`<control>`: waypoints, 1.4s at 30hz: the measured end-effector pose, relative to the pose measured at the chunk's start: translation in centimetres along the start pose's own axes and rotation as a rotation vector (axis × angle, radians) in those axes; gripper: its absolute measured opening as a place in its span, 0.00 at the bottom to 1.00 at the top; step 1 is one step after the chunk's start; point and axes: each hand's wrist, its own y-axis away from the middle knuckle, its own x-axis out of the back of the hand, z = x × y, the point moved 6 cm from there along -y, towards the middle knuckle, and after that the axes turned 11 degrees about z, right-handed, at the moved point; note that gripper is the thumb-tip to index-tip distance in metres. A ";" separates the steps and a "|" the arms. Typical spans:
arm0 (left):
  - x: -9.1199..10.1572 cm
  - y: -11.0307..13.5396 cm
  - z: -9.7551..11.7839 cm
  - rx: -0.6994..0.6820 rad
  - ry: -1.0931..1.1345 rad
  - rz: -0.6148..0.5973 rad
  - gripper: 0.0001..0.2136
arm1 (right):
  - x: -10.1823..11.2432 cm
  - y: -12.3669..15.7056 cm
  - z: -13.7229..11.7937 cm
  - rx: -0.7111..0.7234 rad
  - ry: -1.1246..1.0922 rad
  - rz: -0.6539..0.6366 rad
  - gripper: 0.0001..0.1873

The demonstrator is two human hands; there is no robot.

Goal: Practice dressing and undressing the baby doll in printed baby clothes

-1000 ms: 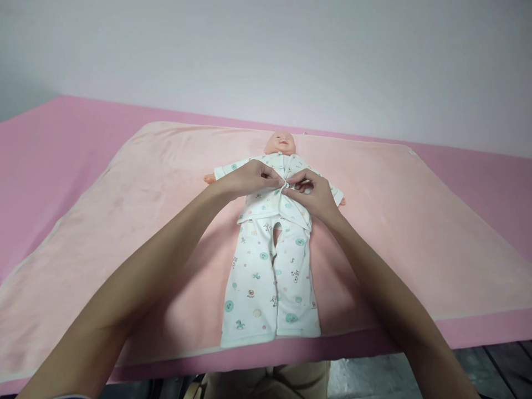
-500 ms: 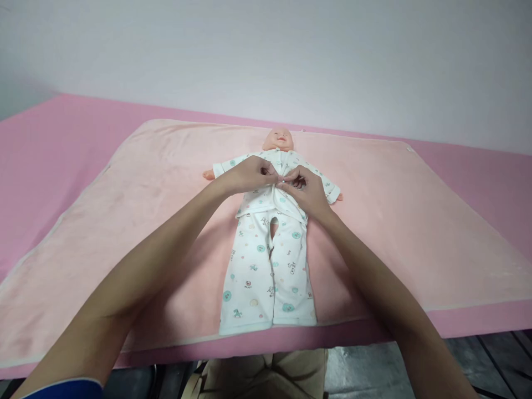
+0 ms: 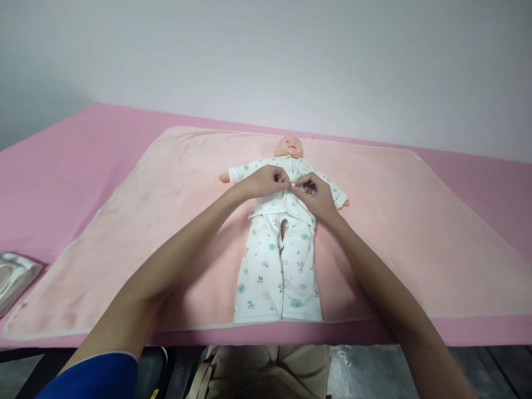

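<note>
A baby doll lies on its back on a light pink blanket, its head toward the wall. It wears a white printed baby shirt and matching split-crotch pants. My left hand and my right hand meet over the chest, thumb and finger of each pinched at the shirt's front opening. Between the fingertips shows a small white fastener, too small to make out exactly. The other fingers of both hands are curled. The shirt's lower front edges hang slightly apart.
The blanket covers much of a pink-covered table, whose front edge runs just before me. A shiny silvery package lies at the far left edge. A pale wall stands behind. Below the edge are my trousers and a dark chair part.
The view has shifted, so the doll and hands sit a little more to the right and the silvery package now shows at left. Both hands keep pinching at the shirt front.
</note>
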 end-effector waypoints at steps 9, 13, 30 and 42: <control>-0.1 0.6 0.9 -0.037 0.059 -0.107 0.10 | 0.9 -5.5 0.0 0.059 0.277 -0.272 0.13; -0.8 0.2 -0.1 0.029 0.029 -0.003 0.08 | 0.3 -6.5 0.4 0.065 0.242 -0.291 0.07; 0.7 -4.1 -1.6 0.125 0.011 0.106 0.10 | -1.4 -5.2 2.5 -0.092 0.019 0.055 0.11; 1.1 -3.0 -0.4 0.210 0.072 0.064 0.07 | 0.0 -5.4 2.2 -0.292 -0.133 -0.053 0.18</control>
